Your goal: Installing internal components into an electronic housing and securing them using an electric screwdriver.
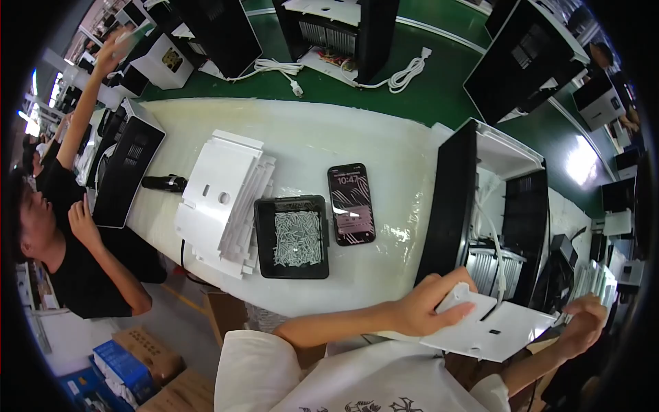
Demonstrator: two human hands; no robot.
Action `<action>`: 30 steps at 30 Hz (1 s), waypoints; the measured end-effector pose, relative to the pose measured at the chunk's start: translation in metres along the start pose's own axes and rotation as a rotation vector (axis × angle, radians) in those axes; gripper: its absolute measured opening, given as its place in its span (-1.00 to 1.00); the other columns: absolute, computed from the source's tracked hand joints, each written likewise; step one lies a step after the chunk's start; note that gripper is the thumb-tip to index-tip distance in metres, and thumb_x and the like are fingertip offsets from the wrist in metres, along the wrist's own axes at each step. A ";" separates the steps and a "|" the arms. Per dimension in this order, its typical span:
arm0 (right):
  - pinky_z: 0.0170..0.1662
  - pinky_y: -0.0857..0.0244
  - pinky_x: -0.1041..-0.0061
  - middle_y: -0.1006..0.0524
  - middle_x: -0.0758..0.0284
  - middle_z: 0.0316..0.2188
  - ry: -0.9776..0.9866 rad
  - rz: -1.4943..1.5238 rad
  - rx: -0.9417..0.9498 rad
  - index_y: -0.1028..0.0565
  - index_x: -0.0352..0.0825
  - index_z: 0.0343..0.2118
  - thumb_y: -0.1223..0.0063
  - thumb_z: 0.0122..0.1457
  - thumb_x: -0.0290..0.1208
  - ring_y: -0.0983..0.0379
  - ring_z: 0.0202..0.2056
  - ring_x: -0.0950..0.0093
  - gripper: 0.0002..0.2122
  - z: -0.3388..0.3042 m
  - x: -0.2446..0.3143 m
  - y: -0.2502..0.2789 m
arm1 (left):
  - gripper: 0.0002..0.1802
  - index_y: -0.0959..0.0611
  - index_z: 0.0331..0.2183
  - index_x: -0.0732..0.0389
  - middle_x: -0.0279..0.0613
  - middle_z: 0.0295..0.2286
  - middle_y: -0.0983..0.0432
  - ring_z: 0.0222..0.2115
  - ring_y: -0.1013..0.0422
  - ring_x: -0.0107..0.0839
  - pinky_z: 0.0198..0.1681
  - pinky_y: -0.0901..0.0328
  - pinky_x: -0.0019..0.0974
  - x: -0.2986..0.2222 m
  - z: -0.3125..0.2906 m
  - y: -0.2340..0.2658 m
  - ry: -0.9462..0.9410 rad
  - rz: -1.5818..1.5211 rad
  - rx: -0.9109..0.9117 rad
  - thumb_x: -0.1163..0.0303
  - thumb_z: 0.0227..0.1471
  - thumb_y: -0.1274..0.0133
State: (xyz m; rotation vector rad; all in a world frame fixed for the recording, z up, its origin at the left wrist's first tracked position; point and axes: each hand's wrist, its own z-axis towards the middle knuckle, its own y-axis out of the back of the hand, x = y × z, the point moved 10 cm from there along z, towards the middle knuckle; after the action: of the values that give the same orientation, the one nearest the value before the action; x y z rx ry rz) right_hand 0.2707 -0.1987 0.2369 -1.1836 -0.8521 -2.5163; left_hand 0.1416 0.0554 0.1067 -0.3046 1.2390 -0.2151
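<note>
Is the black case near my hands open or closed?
Open: the case shows metal fins and a white cable inside.

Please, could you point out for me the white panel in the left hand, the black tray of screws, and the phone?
White panel point(478, 332): head view, on its flat face.
Black tray point(294, 204): head view, on its far inner wall.
Phone point(351, 197): head view, on its screen.

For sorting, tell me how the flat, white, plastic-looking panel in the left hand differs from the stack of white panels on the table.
The held panel is in the left hand; the panel stack lies on the table. The held panel is single; the panel stack is layered. The held panel shows a small dark slot; the panel stack's top, a round hole. Both are white.
</note>
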 end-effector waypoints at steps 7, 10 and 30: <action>-0.52 -0.35 0.46 -0.58 0.16 -0.52 0.044 -0.242 0.782 -0.49 -0.49 -0.14 -0.26 -0.03 -0.22 -0.54 -0.56 0.33 -0.53 0.051 0.030 -0.133 | -0.85 -0.45 -0.27 0.29 -0.28 -0.49 -0.44 -0.54 -0.32 -0.59 -0.50 -0.19 -0.44 -0.012 0.012 -0.013 0.040 0.058 0.021 0.45 0.11 -0.01; -0.56 -0.32 0.49 -0.55 0.26 -0.56 0.055 -0.282 0.970 -0.50 -0.43 -0.14 -0.24 0.02 -0.45 -0.49 -0.62 0.34 -0.67 0.052 0.025 -0.139 | -0.81 -0.45 -0.24 0.32 -0.22 -0.45 -0.48 -0.49 -0.38 -0.52 -0.44 -0.24 -0.41 -0.029 0.015 -0.016 -0.001 0.200 0.015 0.38 0.17 0.06; -0.28 -0.34 0.44 -0.55 0.22 -0.25 -0.108 0.030 0.174 -0.37 -0.37 -0.14 -0.16 0.13 -0.52 -0.53 -0.28 0.44 -0.74 0.109 -0.027 -0.049 | -0.66 -0.50 -0.08 0.29 -0.03 -0.01 -0.40 0.16 -0.17 -0.11 0.26 0.07 -0.10 -0.007 0.059 0.044 -0.351 0.713 -0.223 0.39 0.13 0.16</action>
State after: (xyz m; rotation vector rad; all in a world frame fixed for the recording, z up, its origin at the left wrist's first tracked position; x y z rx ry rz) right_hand 0.3349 -0.0951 0.2514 -1.2735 -1.0469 -2.3179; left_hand 0.1950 0.1056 0.1156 -0.0711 0.9538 0.5720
